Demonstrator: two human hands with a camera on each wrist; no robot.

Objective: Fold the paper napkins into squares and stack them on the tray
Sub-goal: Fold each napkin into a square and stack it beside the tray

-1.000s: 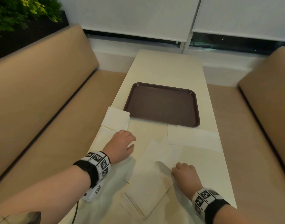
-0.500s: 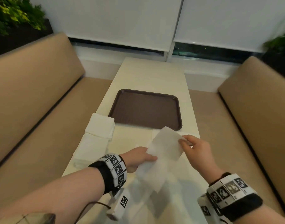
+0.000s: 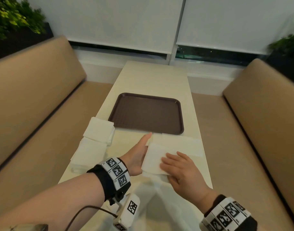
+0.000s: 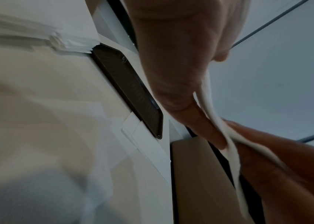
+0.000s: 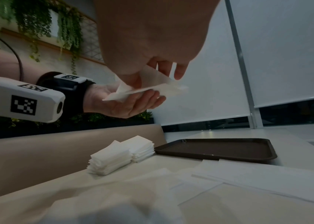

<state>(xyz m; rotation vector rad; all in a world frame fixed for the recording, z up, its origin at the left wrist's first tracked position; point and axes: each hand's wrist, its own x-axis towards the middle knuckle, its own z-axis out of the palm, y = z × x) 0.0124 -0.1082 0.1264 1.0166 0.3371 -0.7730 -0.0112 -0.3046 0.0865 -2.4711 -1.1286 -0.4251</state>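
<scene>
Since 1.0 s ago your hands left the bench; napkin (image 3: 155,157) lifted off the loose pile, now folded over, left hand (image 3: 137,155) flat beneath, right hand (image 3: 181,170) on top.

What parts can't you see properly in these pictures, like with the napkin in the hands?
- Napkin underside: head view, hidden by the paper itself and the right hand; fold count unclear.
- Left hand palm and fingers: head view, under the napkin.
- Loose sheets nearest the camera: both wrist views, blurred.
- Two napkin stacks: too small to count layers.
- Tray: left wrist view, edge-on, partly behind the hand.
</scene>
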